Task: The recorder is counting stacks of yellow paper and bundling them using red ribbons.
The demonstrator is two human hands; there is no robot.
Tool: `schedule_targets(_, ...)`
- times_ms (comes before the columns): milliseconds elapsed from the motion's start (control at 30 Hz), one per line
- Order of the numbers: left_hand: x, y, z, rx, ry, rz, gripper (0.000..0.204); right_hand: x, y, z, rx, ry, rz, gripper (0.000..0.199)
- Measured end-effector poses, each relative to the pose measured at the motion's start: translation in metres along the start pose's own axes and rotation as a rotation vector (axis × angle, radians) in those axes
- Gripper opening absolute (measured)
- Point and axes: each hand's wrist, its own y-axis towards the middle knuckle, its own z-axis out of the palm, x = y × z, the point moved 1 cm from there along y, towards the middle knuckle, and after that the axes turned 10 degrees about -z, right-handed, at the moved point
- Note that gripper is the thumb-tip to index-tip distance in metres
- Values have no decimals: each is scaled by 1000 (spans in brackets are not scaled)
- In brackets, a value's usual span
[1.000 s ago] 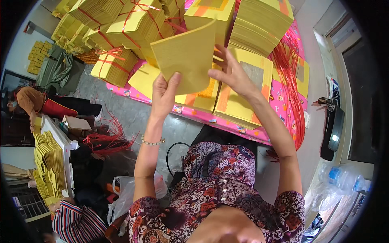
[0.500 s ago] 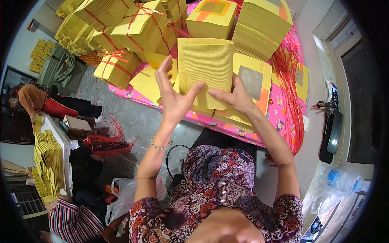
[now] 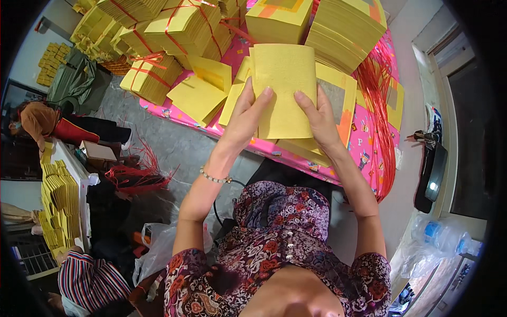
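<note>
Both my hands hold a folded wad of yellow paper (image 3: 285, 74) upright over the near edge of the table. My left hand (image 3: 244, 119) is closed on its left side, thumb on the front face and fingers mostly behind. My right hand (image 3: 323, 120) grips the right side the same way, its thumb pointing up across the face. The front face looks plain and slightly rough. Partly hidden behind the wad and my right hand lies yellow paper with a grey square and an orange border (image 3: 346, 100). To the left, a folded yellow sheet (image 3: 198, 98) lies partly spread.
A pink patterned cloth (image 3: 364, 140) covers the table. Red-tied yellow bundles (image 3: 185, 29) stand back left, a tall yellow stack (image 3: 343, 37) back right. Red strings (image 3: 383, 116) hang over the right side. Two people (image 3: 39, 121) (image 3: 90, 280) are at a white table (image 3: 84, 190) on the left.
My left hand, fingers spread before, has closed round the wad's left side. The wad has shifted right and turned: its finely ridged face gave way to a smoother one.
</note>
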Motion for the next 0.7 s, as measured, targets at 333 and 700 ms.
schedule_targets(333,0,9,6,-14,150,49,49,8,-3,-5,35,-118,-86,42)
schedule_targets(700,11,0,21,2,243,198,48,16,-6,-12,28,-134,-115,43)
